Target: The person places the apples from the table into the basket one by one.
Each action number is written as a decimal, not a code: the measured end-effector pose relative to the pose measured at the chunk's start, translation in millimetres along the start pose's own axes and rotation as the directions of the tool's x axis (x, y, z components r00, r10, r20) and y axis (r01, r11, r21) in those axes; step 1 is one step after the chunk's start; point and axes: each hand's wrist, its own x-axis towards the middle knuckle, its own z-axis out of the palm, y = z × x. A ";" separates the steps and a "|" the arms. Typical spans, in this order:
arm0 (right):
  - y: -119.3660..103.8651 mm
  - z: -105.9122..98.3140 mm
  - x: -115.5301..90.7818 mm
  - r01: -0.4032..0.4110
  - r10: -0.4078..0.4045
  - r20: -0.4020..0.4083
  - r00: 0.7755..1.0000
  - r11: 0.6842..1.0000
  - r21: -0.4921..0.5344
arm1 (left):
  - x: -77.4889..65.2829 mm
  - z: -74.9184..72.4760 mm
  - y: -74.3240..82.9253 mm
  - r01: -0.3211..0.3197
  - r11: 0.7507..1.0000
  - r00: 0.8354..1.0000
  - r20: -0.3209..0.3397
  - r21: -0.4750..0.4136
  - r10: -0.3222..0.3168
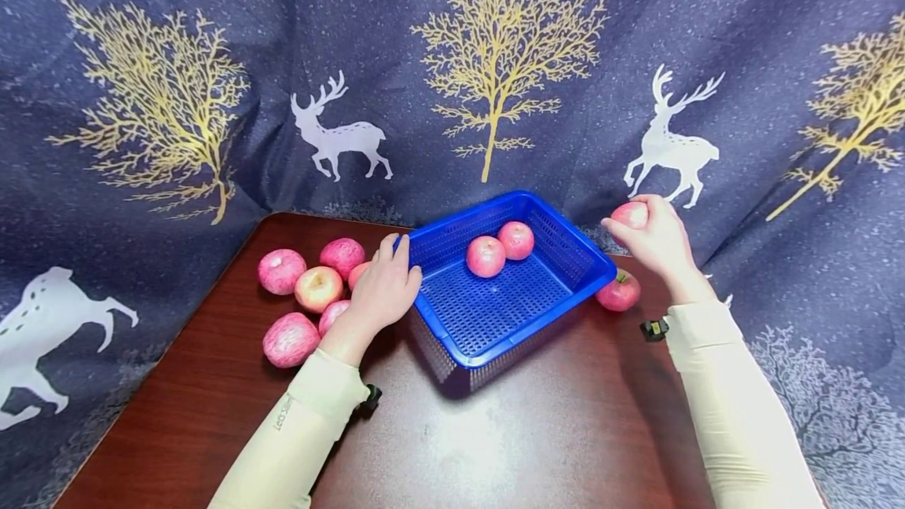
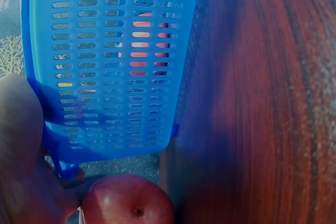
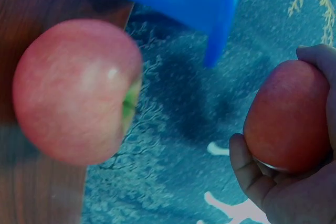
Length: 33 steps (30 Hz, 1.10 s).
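Observation:
A blue perforated plastic basket stands on the table with two red apples inside. My left hand grips the basket's rim at its left corner, thumb on the inner side. Close by that hand in the left wrist view is an apple. Raised beyond the basket's right end, my right hand holds a pinkish-red apple, its fingers curled round the fruit in the right wrist view. Below it, another apple with a green stem hollow lies on the table beside the basket.
Several apples are grouped on the table's left side, some partly hidden by my left hand and arm. The brown wooden table ends at a dark blue curtain printed with deer and trees, hanging just behind the basket.

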 end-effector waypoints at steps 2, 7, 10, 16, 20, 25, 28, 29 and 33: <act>-6.2 -0.7 -0.7 0.009 -0.009 0.007 1.000 1.000 0.004 | -0.1 -0.4 0.1 0.001 1.000 1.000 0.000 0.000 -0.001; -17.9 -1.7 -2.2 0.034 -0.034 0.015 0.999 0.999 0.005 | -0.4 -0.3 -0.6 -0.002 1.000 1.000 -0.002 -0.010 0.002; -22.9 -1.3 -1.9 0.048 -0.048 0.018 0.999 0.999 0.000 | -0.9 -1.0 -0.2 -0.005 1.000 1.000 -0.004 -0.011 0.005; -34.1 0.0 -1.2 0.081 -0.081 0.031 0.996 0.997 0.005 | -0.2 -0.9 -0.1 0.000 1.000 1.000 -0.007 -0.011 -0.001; -43.7 1.3 -2.8 0.092 -0.092 0.046 0.995 0.996 0.019 | -0.3 -1.2 0.2 0.009 1.000 1.000 -0.005 -0.016 -0.009; -57.0 4.5 -6.0 0.092 -0.094 0.065 0.993 0.995 0.035 | -0.4 -1.5 0.5 0.014 1.000 1.000 0.000 -0.021 -0.014; -65.1 7.9 -7.1 0.100 -0.104 0.078 0.992 0.994 0.050 | -0.3 -1.5 0.3 0.012 1.000 1.000 0.001 -0.020 -0.012; -67.7 9.2 -7.2 0.108 -0.112 0.082 0.990 0.993 0.052 | -0.3 -1.3 0.0 0.010 1.000 1.000 0.000 -0.019 -0.010; -77.9 13.8 -7.4 0.152 -0.156 0.093 0.983 0.987 0.054 | -0.2 -0.8 -0.9 0.007 1.000 1.000 -0.004 -0.017 -0.007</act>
